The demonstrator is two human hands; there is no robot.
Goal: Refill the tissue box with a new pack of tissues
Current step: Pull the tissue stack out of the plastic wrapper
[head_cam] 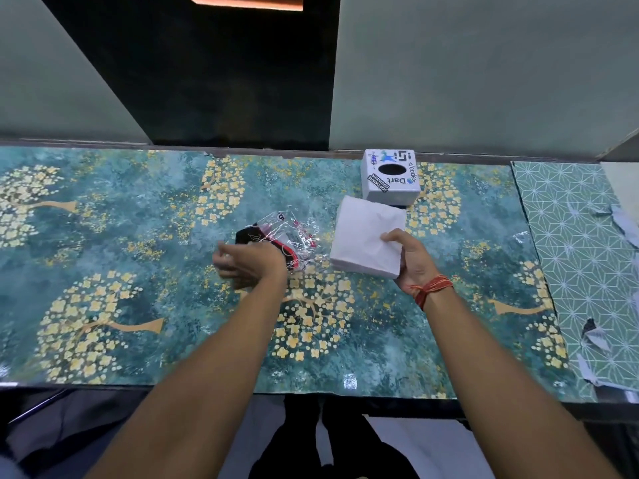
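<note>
right hand [411, 261] fingers grip the unwrapped tissue stack [366, 236]; blurred left hand [242, 264], grip unclear, by wrapper [283, 236]; tissue box [390, 178] unfilled.

You're facing a long table covered in glossy teal sheeting printed with yellow-blossomed trees [138, 305], pushed against a pale grey-green wall [484, 70]. A dark, near-black vertical panel [221, 74] splits that wall. To your right lies a paler green covering with white geometric star lines [570, 243], its surface torn in patches. Overhead light glints off the sheeting.
</note>
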